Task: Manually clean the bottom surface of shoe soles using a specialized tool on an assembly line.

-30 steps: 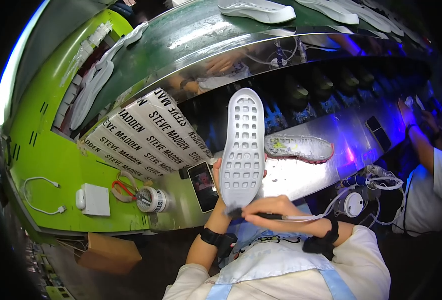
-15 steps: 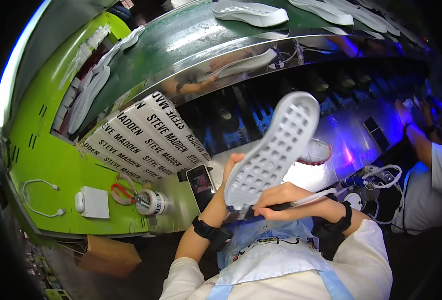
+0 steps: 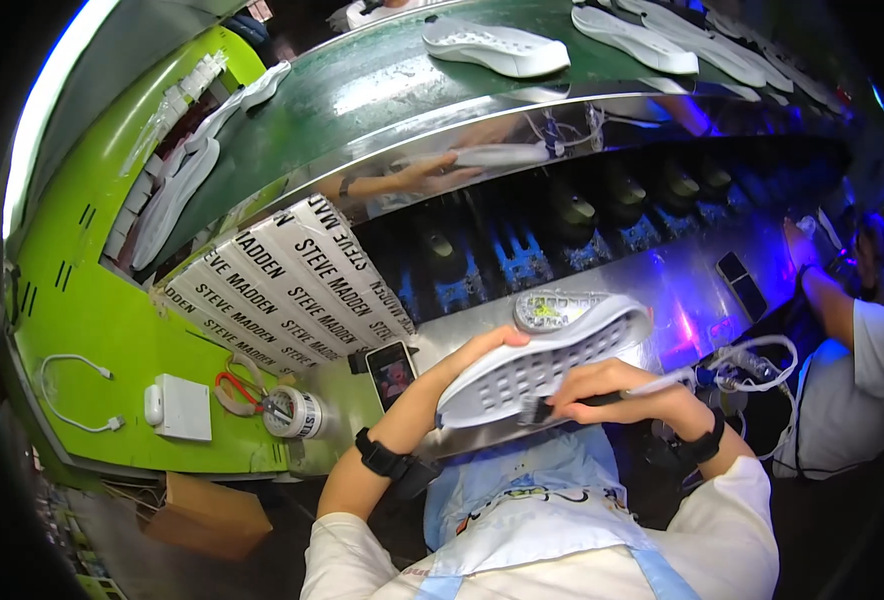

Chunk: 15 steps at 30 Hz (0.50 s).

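Sole (image 3: 547, 362), white, sits tread-up above the lap at the bench edge, left hand (image 3: 482, 350) gripping its far side to steady it while right hand (image 3: 612, 385) pinches a brush (image 3: 602, 397) against its rim.

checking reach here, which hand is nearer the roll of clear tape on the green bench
Left. The left hand, gripping the white shoe sole, sits right of the roll of clear tape. The right hand, holding a brush against the sole, is farther right still.
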Tool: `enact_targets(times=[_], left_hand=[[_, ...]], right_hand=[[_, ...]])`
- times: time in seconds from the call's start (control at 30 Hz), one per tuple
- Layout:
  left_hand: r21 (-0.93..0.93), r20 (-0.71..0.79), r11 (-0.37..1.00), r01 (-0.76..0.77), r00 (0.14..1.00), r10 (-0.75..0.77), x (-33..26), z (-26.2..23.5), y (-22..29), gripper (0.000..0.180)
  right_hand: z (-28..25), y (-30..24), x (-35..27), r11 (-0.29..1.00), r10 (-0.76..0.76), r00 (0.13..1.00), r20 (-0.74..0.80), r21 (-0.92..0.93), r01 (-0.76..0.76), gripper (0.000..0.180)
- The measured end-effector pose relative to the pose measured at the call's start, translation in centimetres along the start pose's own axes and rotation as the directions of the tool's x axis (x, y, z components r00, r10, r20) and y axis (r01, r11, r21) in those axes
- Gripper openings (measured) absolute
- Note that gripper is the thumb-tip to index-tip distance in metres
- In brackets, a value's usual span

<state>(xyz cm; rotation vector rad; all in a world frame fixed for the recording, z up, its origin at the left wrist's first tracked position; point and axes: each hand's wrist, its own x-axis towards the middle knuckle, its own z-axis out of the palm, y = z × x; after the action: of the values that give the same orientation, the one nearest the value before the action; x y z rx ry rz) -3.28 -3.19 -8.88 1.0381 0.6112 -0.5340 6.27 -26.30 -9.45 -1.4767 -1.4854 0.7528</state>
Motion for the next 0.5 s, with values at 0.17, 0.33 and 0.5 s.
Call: enact_targets(times=[0.17, 0.33, 0.5], left_hand=[[-0.120, -0.011, 0.992, -0.029, 1.000, 0.028, -2.0, 0.1, 1.0, 0.052], [0.072, 0.074, 0.997, -0.014, 0.997, 0.009, 0.2, -2.8, -0.8, 0.063], [-0.660, 0.291, 0.745, -0.097, 0.881, 0.373, 2.9, -4.3, -6.5, 0.065]], right_hand=[[-0.9, -0.6, -0.6, 0.989, 0.126, 0.954, -0.270, 0.115, -0.098, 0.013], [-2.8, 1.8, -4.6, 0.934, 0.347, 0.864, -0.366, 0.055, -0.352, 0.015], [-1.1, 0.1, 2.1, 0.960, -0.189, 0.520, -0.833, -0.269, -0.083, 0.015]])
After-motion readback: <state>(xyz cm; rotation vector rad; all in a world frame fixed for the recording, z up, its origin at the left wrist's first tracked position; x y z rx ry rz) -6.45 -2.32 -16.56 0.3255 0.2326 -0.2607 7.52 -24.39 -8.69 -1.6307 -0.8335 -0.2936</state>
